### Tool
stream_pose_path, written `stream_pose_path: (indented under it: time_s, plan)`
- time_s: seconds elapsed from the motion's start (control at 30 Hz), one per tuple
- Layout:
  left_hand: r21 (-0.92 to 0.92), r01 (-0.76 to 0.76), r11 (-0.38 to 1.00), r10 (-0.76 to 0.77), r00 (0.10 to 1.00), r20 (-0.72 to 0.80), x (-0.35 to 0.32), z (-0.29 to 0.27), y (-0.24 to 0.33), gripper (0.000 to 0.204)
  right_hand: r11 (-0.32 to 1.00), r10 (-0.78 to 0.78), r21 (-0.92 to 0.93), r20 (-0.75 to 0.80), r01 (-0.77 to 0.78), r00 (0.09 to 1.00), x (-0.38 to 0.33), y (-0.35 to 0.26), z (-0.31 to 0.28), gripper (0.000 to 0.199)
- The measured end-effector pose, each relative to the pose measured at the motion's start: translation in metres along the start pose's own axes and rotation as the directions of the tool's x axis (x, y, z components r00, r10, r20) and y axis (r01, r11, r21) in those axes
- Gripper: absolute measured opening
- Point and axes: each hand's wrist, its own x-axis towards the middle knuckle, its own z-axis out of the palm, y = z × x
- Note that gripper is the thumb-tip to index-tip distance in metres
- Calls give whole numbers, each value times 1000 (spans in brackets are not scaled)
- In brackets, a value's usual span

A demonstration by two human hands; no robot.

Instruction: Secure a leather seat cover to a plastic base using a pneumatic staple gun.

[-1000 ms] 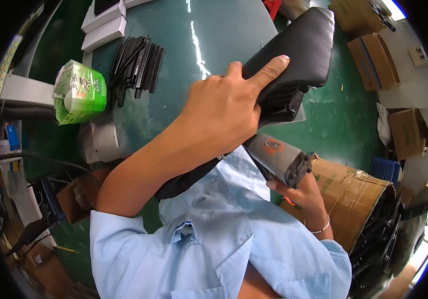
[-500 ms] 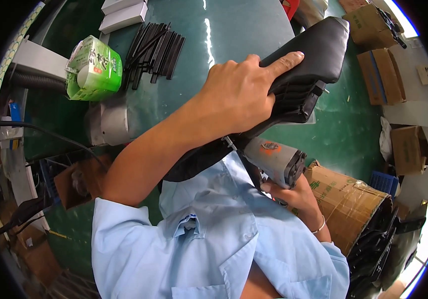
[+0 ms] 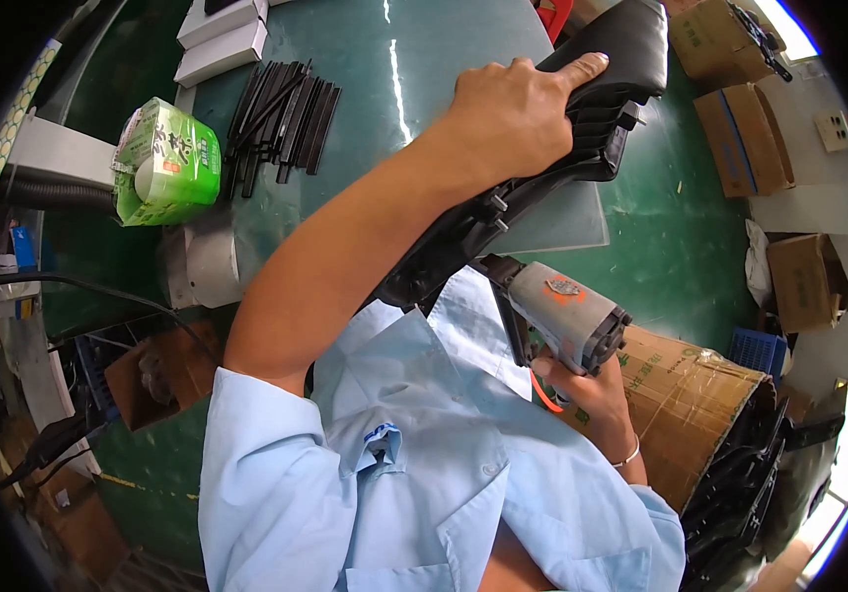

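Observation:
My left hand [image 3: 515, 120] grips a long black padded seat [image 3: 623, 47] across its middle, the index finger stretched along the smooth cover. The seat is held aslant over the near table edge, reaching from my chest toward the far right. Its ribbed underside faces right, with metal bolts sticking out. In my right hand [image 3: 594, 393], lower right, is a grey air staple gun [image 3: 567, 306] with orange paint marks and a black end cap. An orange hose shows beneath its handle. The gun's nose points up-left, close to the seat's underside; a small gap seems to lie between them.
A green-topped table [image 3: 345, 59] carries several black strips [image 3: 281, 123], white boxes [image 3: 222, 44] and a green carton [image 3: 172, 163]. To my right stands a large cardboard box [image 3: 681, 395] with black parts at its mouth. More cartons [image 3: 745, 138] line the right wall.
My left hand has raised the seat up and away, turning more of its bolted underside into view. The staple gun has shifted slightly right, away from the seat, still in my right hand.

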Motion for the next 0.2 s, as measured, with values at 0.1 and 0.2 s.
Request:
stream_pose_path:
  time_s: [0.1, 0.2]
  plan:
    - [41, -12, 999, 12, 1000, 7, -2, -1, 4, 65, 992, -17, -122, 44, 23, 999, 8, -5, 3, 24]
    - [10, -75, 997, 75, 992, -98, -3, 5, 4, 63, 961, -49, -270, 40, 58, 998, 19, -14, 14, 37]
